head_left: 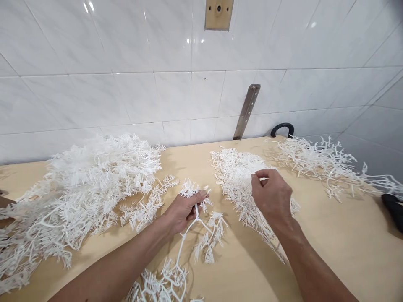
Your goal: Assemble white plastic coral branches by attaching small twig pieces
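Observation:
My left hand (185, 212) is closed around a white branched plastic sprig (180, 251). The sprig forks below the fingers and spreads into fine tufts toward the near edge of the view. To the right, my right hand (271, 193) is pinched, thumb against fingertips, over a heap of loose white needle-like pieces (234, 167). Whatever lies between those fingertips is too small or hidden to make out. A large pile of tufted white sprigs (103, 176) covers the left of the table, and some tufts reach close to my left wrist.
Bare, thin white branches (315, 157) lie at the table's (352, 243) right side. A black curved handle (282, 129) and a dark object (393, 209) are near them. A metal strip (247, 111) leans at the tiled wall. Part of another person's arm (5, 209) shows at the left edge.

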Demonstrator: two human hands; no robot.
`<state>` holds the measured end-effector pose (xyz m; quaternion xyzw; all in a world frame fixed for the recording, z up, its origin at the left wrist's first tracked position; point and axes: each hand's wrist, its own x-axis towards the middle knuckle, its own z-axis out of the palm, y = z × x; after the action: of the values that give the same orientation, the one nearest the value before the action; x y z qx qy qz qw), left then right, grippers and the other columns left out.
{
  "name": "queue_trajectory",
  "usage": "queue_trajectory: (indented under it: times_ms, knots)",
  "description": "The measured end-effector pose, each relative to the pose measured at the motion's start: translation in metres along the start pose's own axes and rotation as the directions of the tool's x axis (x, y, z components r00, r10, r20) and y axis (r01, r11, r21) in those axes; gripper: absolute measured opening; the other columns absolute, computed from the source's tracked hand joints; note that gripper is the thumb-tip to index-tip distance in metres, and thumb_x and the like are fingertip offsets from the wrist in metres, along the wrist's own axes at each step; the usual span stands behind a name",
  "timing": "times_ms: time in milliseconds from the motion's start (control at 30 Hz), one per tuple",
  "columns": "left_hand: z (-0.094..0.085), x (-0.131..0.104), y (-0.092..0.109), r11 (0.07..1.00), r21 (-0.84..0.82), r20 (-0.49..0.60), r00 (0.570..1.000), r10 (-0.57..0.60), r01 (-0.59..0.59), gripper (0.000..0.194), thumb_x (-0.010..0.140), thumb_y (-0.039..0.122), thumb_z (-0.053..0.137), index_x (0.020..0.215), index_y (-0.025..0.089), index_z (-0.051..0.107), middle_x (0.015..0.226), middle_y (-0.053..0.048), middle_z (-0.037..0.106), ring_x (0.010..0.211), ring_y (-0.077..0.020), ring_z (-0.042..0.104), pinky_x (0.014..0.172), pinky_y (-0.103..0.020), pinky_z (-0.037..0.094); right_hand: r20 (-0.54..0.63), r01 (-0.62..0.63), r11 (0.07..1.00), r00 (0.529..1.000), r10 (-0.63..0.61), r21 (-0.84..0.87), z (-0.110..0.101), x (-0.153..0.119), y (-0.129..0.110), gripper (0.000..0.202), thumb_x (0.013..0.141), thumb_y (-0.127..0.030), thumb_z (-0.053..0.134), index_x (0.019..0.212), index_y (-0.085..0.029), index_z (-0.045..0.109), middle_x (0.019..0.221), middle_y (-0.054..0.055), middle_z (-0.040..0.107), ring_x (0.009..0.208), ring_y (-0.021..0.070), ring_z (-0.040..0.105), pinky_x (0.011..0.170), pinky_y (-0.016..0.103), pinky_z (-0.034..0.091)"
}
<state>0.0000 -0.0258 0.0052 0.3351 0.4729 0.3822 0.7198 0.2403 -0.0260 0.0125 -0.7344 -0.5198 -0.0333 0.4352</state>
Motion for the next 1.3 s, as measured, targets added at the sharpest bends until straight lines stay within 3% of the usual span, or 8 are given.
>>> queue_trajectory:
  times_ms: [100,200,333,433,533,900,1100,1300]
  knots:
    - [0.000,0.001,-0.001,1.000,-0.014,0.013,1.000,0.001,-0.001,0.048,0.048,0.048,0.092,0.061,0.013,0.062,0.049,0.006,0.045,0.041,-0.0026,0.029,0.040,-0.022,0.011,-0.028,0.033,0.999,0.999,-0.032,0.025,-0.006,0.004,0.001,0.025,0.081,-0.031,0.055,0.097,-0.014,0.064,0.092,0.014,0.067,0.068,0.0214,0.062,0.069,0.038,0.048]
    - [-0.001,0.001,-0.002,1.000,-0.019,-0.013,1.000,-0.019,0.019,0.045,0.050,0.045,0.092,0.062,0.012,0.064,0.052,0.004,0.051,0.042,-0.0035,0.034,0.040,-0.022,0.017,0.222,-0.005,0.972,0.974,-0.049,0.236,-0.005,-0.009,-0.015,0.030,0.087,-0.041,0.054,0.095,-0.016,0.068,0.081,0.010,0.068,0.059,0.0189,0.060,0.054,0.032,0.047]
    - [0.000,0.002,-0.002,0.998,-0.053,-0.032,0.999,-0.019,0.017,0.042,0.051,0.040,0.093,0.066,0.011,0.067,0.059,0.000,0.059,0.049,-0.0067,0.045,0.044,-0.021,0.028,0.585,-0.103,0.893,0.787,-0.196,0.438,0.001,-0.035,-0.042,0.032,0.090,-0.047,0.054,0.092,-0.019,0.070,0.067,0.002,0.065,0.051,0.0142,0.055,0.047,0.026,0.046]
    - [0.001,0.001,-0.001,0.996,-0.087,-0.015,1.000,-0.027,0.025,0.042,0.050,0.038,0.094,0.070,0.010,0.069,0.064,-0.002,0.063,0.057,-0.0103,0.054,0.052,-0.023,0.038,0.693,-0.213,0.842,0.681,-0.236,0.496,0.007,-0.047,-0.051,0.029,0.090,-0.043,0.055,0.095,-0.019,0.071,0.064,0.000,0.062,0.048,0.0118,0.052,0.046,0.024,0.045]
    - [0.002,0.000,-0.001,0.995,-0.099,-0.003,1.000,-0.025,0.024,0.042,0.049,0.037,0.094,0.067,0.010,0.068,0.063,-0.002,0.062,0.057,-0.0102,0.054,0.055,-0.024,0.040,0.739,-0.287,0.823,0.638,-0.218,0.490,0.012,-0.052,-0.051,0.025,0.089,-0.040,0.057,0.092,-0.018,0.071,0.065,-0.001,0.062,0.047,0.0100,0.048,0.045,0.023,0.043]
    - [0.003,-0.005,-0.004,0.985,0.164,-0.005,0.998,0.057,-0.055,0.044,0.064,0.050,0.084,0.054,0.015,0.058,0.048,0.001,0.052,0.043,-0.0091,0.043,0.045,-0.025,0.027,0.649,-0.091,0.898,0.723,-0.238,0.431,0.006,-0.053,-0.056,0.019,0.087,-0.032,0.056,0.081,-0.020,0.069,0.071,0.001,0.069,0.061,0.0149,0.058,0.054,0.026,0.044]
    - [0.004,-0.007,-0.002,0.975,0.195,0.079,0.992,0.094,-0.108,0.041,0.065,0.047,0.082,0.055,0.014,0.059,0.049,0.000,0.053,0.046,-0.0101,0.045,0.046,-0.024,0.032,0.524,0.100,0.904,0.786,-0.328,0.416,0.004,-0.054,-0.057,0.016,0.087,-0.025,0.054,0.077,-0.020,0.065,0.073,0.001,0.067,0.058,0.0130,0.056,0.054,0.025,0.043]
    - [0.003,-0.007,-0.003,0.955,0.262,0.070,0.990,0.124,-0.138,0.037,0.070,0.045,0.078,0.060,0.014,0.059,0.048,0.001,0.053,0.045,-0.0105,0.046,0.045,-0.024,0.034,0.474,0.153,0.895,0.803,-0.360,0.420,0.007,-0.054,-0.055,0.013,0.086,-0.021,0.054,0.078,-0.019,0.064,0.075,0.001,0.067,0.060,0.0123,0.056,0.056,0.025,0.044]
